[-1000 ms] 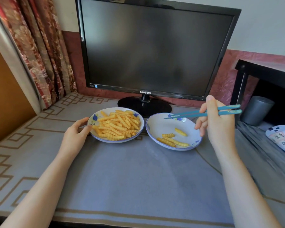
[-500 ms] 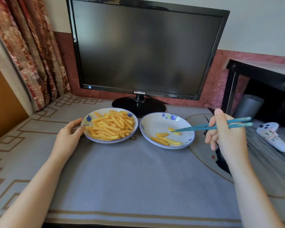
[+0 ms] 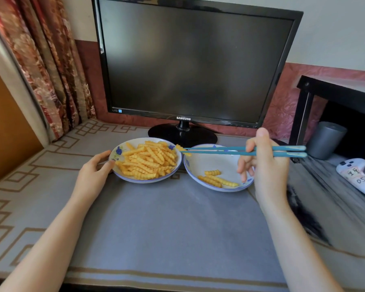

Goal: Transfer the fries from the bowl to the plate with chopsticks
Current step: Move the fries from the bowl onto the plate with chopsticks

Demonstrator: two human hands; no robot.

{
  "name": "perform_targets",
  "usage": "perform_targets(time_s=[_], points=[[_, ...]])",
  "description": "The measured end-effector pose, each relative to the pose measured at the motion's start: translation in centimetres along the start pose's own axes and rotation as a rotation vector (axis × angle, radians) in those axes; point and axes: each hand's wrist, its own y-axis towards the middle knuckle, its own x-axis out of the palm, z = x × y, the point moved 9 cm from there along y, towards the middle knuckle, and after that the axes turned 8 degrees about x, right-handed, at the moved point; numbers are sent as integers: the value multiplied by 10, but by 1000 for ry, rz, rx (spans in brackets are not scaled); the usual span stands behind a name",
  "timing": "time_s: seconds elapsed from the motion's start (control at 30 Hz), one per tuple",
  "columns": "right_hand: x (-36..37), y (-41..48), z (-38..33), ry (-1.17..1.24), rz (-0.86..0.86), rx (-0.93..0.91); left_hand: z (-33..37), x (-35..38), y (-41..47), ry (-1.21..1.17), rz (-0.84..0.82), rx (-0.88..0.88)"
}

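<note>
My left hand [image 3: 95,171] is steadying the bowl [image 3: 135,180], thumb and fingers curled onto its left rim. The bowl is sitting on the worktop [image 3: 177,224], heaped with crinkle fries [image 3: 150,161]. Just past its right rim I am pinching one fry [image 3: 182,150] between the tips of the teal chopsticks [image 3: 219,150], above the spot where bowl and plate [image 3: 198,163] nearly meet. On the plate three fries [image 3: 217,179] are lying. My right hand [image 3: 266,165] is gripping the chopsticks, thumb and upper fingers closed around them. The pinch seems to be catching only part of the fry, so I am judging it could twist free and drop between the dishes if my squeeze slackens.
</note>
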Motion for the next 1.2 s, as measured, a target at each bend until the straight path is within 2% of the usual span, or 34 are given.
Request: perform_targets(time_s=[0.2, 0.43, 0.57, 0.8, 1.2], points=[[55, -11, 12, -5, -181, 5, 1, 0, -1, -5, 1, -2], [61, -17, 31, -2, -245, 40, 1, 0, -1, -8, 4, 4], [49, -10, 28, 18, -199, 57, 3, 1, -1, -11, 3, 6], [-7, 14, 14, -14, -22, 31, 5, 1, -2, -11, 5, 10], [-47, 28, 8, -143, 18, 74, 1, 1, 1, -16, 2, 5]])
